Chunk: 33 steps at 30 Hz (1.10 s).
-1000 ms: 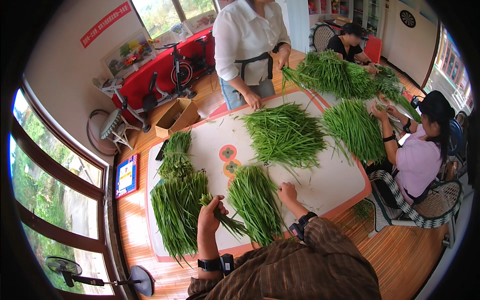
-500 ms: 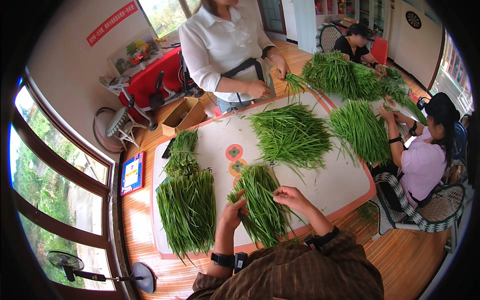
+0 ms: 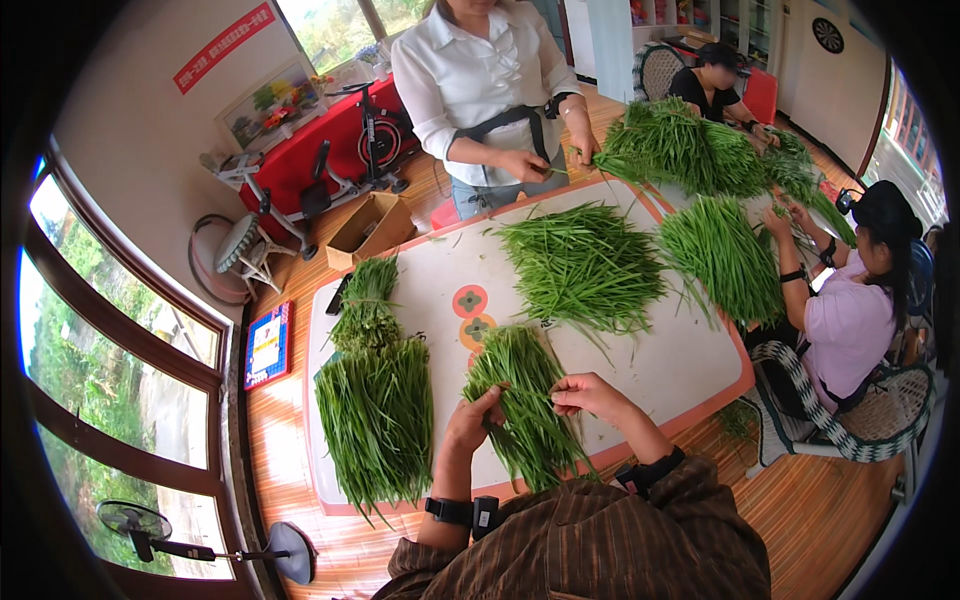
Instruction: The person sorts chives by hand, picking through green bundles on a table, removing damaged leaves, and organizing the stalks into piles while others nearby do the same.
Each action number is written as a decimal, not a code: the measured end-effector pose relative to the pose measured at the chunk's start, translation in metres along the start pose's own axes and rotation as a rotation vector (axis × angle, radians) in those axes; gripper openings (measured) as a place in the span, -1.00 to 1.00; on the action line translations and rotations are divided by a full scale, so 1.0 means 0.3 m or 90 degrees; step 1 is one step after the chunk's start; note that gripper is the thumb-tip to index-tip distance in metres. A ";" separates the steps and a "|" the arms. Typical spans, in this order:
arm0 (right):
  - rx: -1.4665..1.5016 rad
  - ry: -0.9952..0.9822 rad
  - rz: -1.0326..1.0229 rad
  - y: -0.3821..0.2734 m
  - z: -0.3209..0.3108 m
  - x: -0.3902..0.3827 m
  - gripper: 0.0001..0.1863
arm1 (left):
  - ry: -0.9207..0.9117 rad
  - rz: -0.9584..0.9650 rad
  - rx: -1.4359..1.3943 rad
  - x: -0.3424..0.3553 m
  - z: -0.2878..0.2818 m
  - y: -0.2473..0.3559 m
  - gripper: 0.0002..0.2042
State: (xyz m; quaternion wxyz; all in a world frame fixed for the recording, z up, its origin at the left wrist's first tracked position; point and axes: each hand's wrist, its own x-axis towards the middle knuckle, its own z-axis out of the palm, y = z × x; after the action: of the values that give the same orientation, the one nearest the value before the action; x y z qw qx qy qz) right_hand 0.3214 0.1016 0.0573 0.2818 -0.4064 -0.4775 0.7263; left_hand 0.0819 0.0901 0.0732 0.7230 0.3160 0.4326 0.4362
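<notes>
A pile of long green garlic chives lies on the table right in front of me. At its left side my left hand is closed round a few chive blades that hang down beside the fingers. My right hand is at the pile's right edge, thumb and fingertips pinched together; what they hold, if anything, is too small to make out. To the left lies a larger chive heap, with a bundled bunch of chives behind it. A loose chive heap spreads across the middle of the table.
The white table has an orange border. Across it stands a co-worker in a white shirt, chives in hand. Two people sit at the right beside more chive heaps. A cardboard box and a fan stand on the floor.
My hands stay at the pile, the left shifted slightly right and the right fingers drawn closer together. The standing co-worker has moved right, and the hands there are now farther apart.
</notes>
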 end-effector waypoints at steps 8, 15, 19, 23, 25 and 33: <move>-0.083 -0.091 0.037 0.090 0.066 0.075 -0.77 | 0.053 -0.001 -0.007 -0.008 -0.005 -0.002 -0.76; -0.234 0.141 -0.278 -0.074 0.170 0.165 -0.58 | -0.013 -0.102 0.086 -0.033 0.056 0.020 -0.84; -0.344 0.046 -0.362 -0.104 0.291 0.206 -0.68 | -0.025 -0.060 0.096 -0.025 -0.010 -0.024 -0.77; -0.386 0.056 -0.306 -0.083 0.312 0.202 -0.72 | -0.051 -0.072 0.121 -0.035 -0.055 -0.039 -0.74; -0.350 0.017 -0.350 -0.101 0.322 0.207 -0.70 | -0.021 -0.084 0.140 -0.061 -0.057 -0.020 -0.75; -0.498 0.398 -0.019 0.268 -0.100 0.357 -0.70 | -0.003 0.002 -0.171 -0.112 -0.168 0.011 -0.78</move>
State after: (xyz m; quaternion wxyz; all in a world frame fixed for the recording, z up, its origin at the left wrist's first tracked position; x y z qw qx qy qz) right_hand 0.2908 0.1701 -0.0577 0.2482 -0.6733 -0.6123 0.3320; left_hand 0.0271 0.0651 0.0662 0.7592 0.2182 0.3677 0.4908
